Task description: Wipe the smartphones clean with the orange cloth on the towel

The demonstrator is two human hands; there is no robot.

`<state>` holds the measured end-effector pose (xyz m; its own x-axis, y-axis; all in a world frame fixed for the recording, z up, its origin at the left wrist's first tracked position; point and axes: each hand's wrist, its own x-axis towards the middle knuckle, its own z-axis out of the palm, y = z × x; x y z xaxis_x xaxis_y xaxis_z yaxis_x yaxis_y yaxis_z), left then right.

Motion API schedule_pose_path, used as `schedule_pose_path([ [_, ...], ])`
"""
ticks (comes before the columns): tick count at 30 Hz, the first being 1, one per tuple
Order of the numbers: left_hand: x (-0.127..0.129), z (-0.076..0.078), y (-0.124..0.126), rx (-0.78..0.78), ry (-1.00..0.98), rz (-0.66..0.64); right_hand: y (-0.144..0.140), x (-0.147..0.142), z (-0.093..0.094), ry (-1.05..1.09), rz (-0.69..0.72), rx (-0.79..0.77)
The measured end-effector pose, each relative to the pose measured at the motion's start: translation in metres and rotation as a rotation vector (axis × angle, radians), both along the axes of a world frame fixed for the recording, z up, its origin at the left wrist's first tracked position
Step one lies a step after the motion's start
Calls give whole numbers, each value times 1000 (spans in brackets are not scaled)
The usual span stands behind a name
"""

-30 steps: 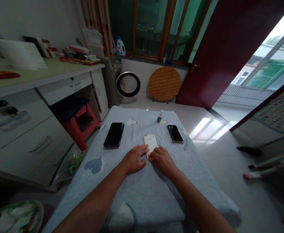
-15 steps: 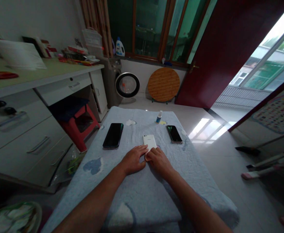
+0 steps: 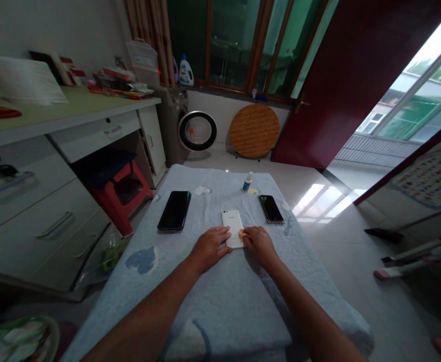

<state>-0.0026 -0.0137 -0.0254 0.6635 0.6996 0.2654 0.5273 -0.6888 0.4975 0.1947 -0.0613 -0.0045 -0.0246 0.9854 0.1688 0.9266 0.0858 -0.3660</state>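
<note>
A white phone [image 3: 233, 224] lies back up in the middle of the table covered with a blue cloth [image 3: 220, 296]. My left hand [image 3: 208, 246] rests flat on the cloth, its fingertips pressing the phone's near left edge. My right hand [image 3: 260, 243] is at the phone's right side, fingers closed on a small yellowish pad [image 3: 242, 234] that touches the phone. A large black phone [image 3: 175, 209] lies to the left and a smaller black phone [image 3: 270, 208] to the right.
A small spray bottle [image 3: 247, 181], a yellow scrap and a white wad [image 3: 202, 190] sit at the table's far end. A desk with drawers [image 3: 35, 201] and a red stool [image 3: 119, 190] stand on the left. A washing machine and round wooden board stand behind.
My right hand has shifted right, off the phone's near end to its right edge, uncovering more of the phone; the yellowish pad now shows. My left hand stays put.
</note>
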Motion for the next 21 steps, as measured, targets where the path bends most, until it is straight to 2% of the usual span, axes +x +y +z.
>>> schedule_pose_path([
  [5,-2,5,-2,-5,7,-14,50,-8,0,-85,-56,-11],
  [9,-5,8,-1,-29,-4,-11,81,-16,-3,-83,-25,24],
  [11,-6,10,0,-36,-16,-14,85,-23,-7,-71,21,54],
  [16,-8,13,-1,-28,-58,-41,76,-33,-14,-81,259,78],
  [18,-8,11,-1,-24,-56,-34,78,-31,-12,-95,265,75],
  [21,-8,7,-2,-26,-37,-17,91,-25,-8,-136,167,58],
])
